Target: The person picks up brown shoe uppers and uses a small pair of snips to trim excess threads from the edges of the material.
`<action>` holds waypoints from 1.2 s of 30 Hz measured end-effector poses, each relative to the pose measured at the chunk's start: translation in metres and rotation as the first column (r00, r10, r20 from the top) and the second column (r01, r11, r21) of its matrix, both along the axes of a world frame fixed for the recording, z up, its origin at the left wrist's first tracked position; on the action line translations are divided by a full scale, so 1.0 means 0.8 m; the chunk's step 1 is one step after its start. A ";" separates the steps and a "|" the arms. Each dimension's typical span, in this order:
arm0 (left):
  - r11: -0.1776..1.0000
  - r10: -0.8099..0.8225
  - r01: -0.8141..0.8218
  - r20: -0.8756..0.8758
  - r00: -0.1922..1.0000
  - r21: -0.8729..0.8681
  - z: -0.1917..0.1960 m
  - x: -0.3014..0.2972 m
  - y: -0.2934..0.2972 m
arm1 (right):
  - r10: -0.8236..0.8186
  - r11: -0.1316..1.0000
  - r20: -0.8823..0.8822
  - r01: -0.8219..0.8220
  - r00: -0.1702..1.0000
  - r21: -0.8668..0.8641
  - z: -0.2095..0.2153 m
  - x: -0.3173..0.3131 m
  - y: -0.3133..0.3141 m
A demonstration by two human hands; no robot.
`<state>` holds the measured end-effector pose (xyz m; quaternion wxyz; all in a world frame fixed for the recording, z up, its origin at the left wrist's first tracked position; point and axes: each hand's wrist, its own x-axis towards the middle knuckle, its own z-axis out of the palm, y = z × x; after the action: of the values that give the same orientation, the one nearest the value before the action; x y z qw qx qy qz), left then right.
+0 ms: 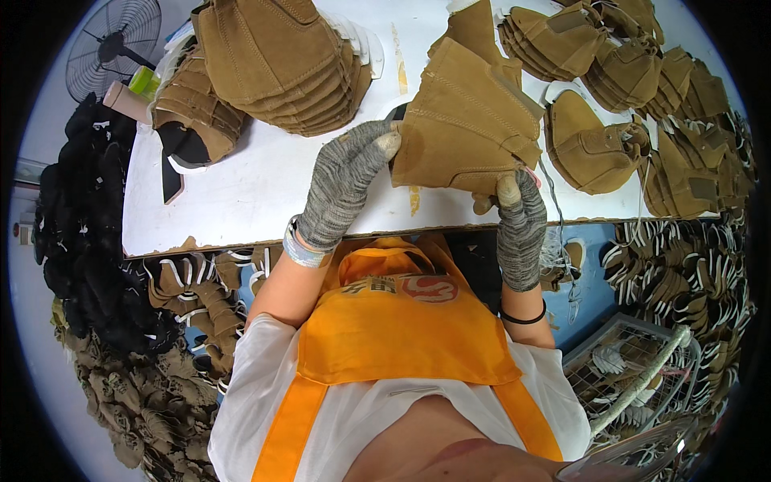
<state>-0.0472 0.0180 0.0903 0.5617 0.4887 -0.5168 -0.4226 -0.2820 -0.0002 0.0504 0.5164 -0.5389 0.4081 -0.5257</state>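
Between my gloved hands a tan suede boot upper (470, 120) is held up above the near part of the white table, its stitched seams facing me. My left hand (345, 177), in a grey knit glove with bare-looking fingertips, pinches the upper's left edge. At its lower right corner, my right hand (520, 225) grips with the thumb in front; its other fingers are partly hidden behind the piece. A shaped tan upper (590, 145) lies on the table just right of the held one. A dark thread hangs down near my right hand.
A tall stack of tan uppers (281, 64) stands at the table's left, beside another row (197, 104). More stacks (554, 40) fill the right side. The white table (241, 201) has a worn front edge. A wire basket (634, 377) sits low right; a fan (112, 48) is far left.
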 end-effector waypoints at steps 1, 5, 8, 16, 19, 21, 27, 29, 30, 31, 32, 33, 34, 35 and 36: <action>1.000 0.005 -0.005 0.000 1.000 0.013 0.003 -0.001 0.002 | -0.010 1.000 -0.003 0.010 1.000 -0.005 0.000 0.001 0.001; 0.998 0.003 -0.005 0.035 0.999 0.069 0.008 0.002 0.004 | 0.005 0.999 -0.003 -0.005 1.000 -0.048 -0.004 0.000 0.000; 0.991 -0.025 0.016 0.072 0.997 0.129 0.008 0.007 0.001 | 0.028 0.998 -0.021 -0.029 0.999 -0.057 -0.003 0.000 0.000; 0.995 0.017 -0.031 0.159 0.987 0.092 -0.002 0.003 -0.005 | 0.030 0.997 -0.067 -0.035 0.997 -0.076 0.000 0.008 0.006; 0.994 0.061 -0.083 0.261 0.964 0.075 -0.006 0.002 -0.005 | 0.011 0.998 -0.063 -0.014 0.998 -0.058 0.000 0.012 0.008; 0.988 0.118 -0.143 0.321 0.940 0.057 -0.005 -0.006 -0.004 | 0.010 0.999 -0.054 -0.012 0.998 -0.039 0.001 0.012 0.007; 0.974 0.225 -0.208 0.273 0.935 -0.090 -0.023 -0.019 -0.002 | -0.039 0.999 0.011 0.039 0.999 0.012 -0.001 0.018 0.002; 0.961 0.271 -0.235 0.313 0.910 -0.149 -0.028 -0.020 -0.003 | -0.056 0.998 0.022 0.056 0.998 0.020 0.000 0.020 0.002; 0.953 0.294 -0.247 0.331 0.897 -0.179 -0.029 -0.021 -0.004 | -0.055 0.998 0.013 0.055 0.998 0.022 -0.001 0.020 0.002; 0.950 0.299 -0.248 0.318 0.900 -0.192 -0.030 -0.021 -0.005 | -0.055 0.998 0.002 0.055 0.998 0.025 -0.002 0.020 0.003; 0.947 0.303 -0.249 0.304 0.903 -0.205 -0.031 -0.022 -0.006 | -0.036 0.999 0.024 0.035 0.999 0.032 -0.005 0.020 0.003; 0.943 0.307 -0.250 0.290 0.906 -0.218 -0.031 -0.023 -0.007 | -0.018 0.999 0.046 0.016 0.999 0.039 -0.007 0.021 0.003; 0.942 0.311 -0.253 0.290 0.905 -0.218 -0.031 -0.024 -0.008 | 0.003 0.999 0.070 -0.006 0.998 0.045 -0.010 0.023 0.003; 0.941 0.314 -0.256 0.290 0.904 -0.219 -0.031 -0.025 -0.009 | 0.000 0.999 0.065 -0.003 0.998 0.044 -0.012 0.024 0.003; 0.941 0.316 -0.259 0.290 0.903 -0.220 -0.030 -0.026 -0.009 | -0.003 0.999 0.059 0.000 0.998 0.043 -0.015 0.025 0.004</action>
<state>-0.0678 0.0108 0.0661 0.5674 0.5704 -0.5584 -0.2022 -0.2618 0.0026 0.0386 0.5393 -0.5117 0.4043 -0.5328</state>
